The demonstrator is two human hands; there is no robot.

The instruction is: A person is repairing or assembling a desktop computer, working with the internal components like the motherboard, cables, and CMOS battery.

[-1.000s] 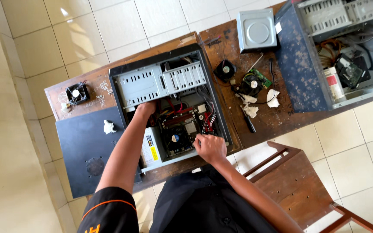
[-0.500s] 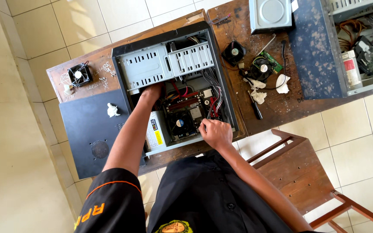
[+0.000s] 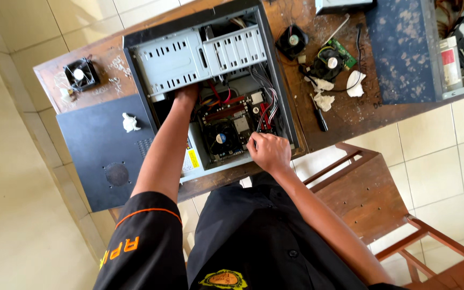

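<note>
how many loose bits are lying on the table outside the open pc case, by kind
Cooling fans: 3
Crumpled white wads: 4
Screwdriver: 1
Dark side panels: 2
Total: 10

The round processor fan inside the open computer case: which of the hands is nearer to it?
Right. The right hand rests just beside the processor fan; the left hand is farther, under the drive cage.
</note>
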